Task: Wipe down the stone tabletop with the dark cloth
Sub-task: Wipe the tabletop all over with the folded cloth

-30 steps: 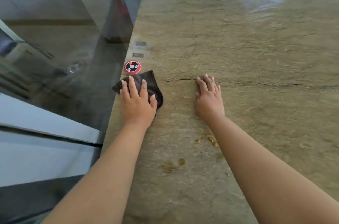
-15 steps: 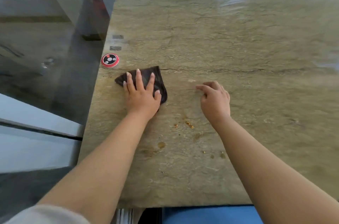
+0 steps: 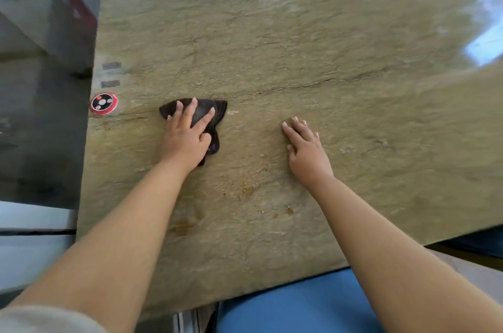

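Left hand (image 3: 187, 139) pressed flat on dark cloth (image 3: 202, 114) with fingers spread, right hand (image 3: 306, 147) laid flat and empty on stone counter (image 3: 299, 46), crumbs (image 3: 246, 189) scattered between forearms

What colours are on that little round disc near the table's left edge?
The round disc has a red rim and a black face with small pale dots, seen in the head view.
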